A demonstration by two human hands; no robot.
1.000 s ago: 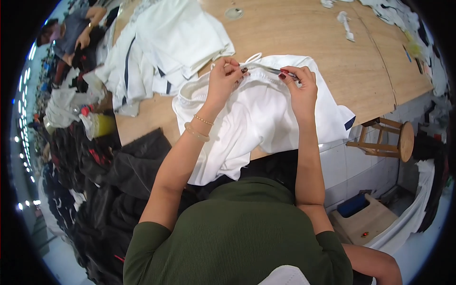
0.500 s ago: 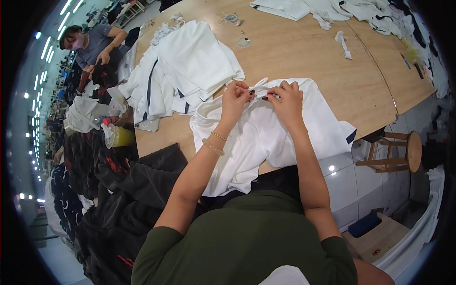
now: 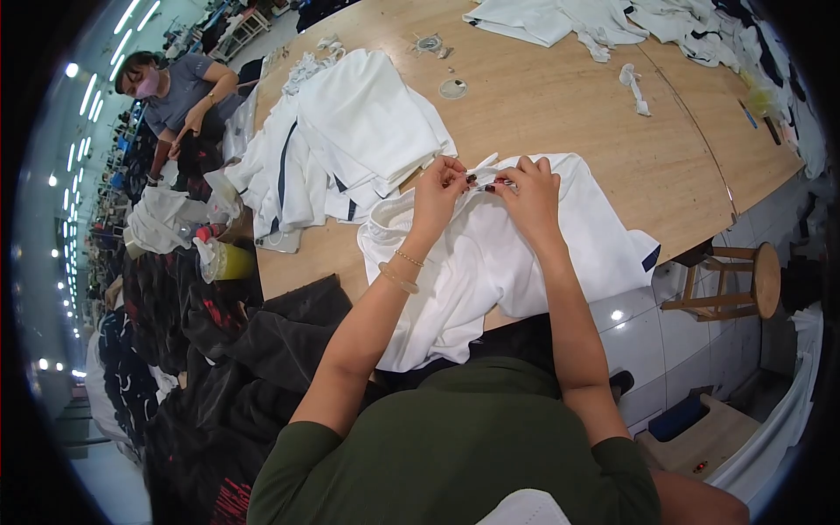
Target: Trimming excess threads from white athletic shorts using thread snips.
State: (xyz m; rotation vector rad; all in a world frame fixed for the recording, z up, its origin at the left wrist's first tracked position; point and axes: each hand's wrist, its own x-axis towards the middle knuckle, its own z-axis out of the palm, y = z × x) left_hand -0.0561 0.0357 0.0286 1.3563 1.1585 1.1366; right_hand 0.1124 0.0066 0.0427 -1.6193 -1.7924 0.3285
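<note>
White shorts (image 3: 604,232) with a gathered waistband (image 3: 391,213) lie spread at the table's near edge, and one part hangs toward my lap. A navy patch marks their right corner. My left hand (image 3: 440,194) pinches the waistband's far edge between thumb and fingers. Just to its right, my right hand (image 3: 531,194) pinches the same edge, fingers bent and the fingertips a short gap from the left ones. A thin white cord end (image 3: 486,161) sticks up beyond the edge between the hands. Whether the fingertips grip cord or cloth is too small to tell.
Folded white garments (image 3: 363,114) are stacked beyond my left hand. Dark garments (image 3: 262,350) heap at my left, near a yellow drink cup (image 3: 229,262). A co-worker (image 3: 188,96) handles dark cloth at far left. A wooden stool (image 3: 761,280) stands at right.
My fingertips have come slightly closer together on the waistband. The whole view has shifted a little. The co-worker's hand has moved on the dark cloth.
</note>
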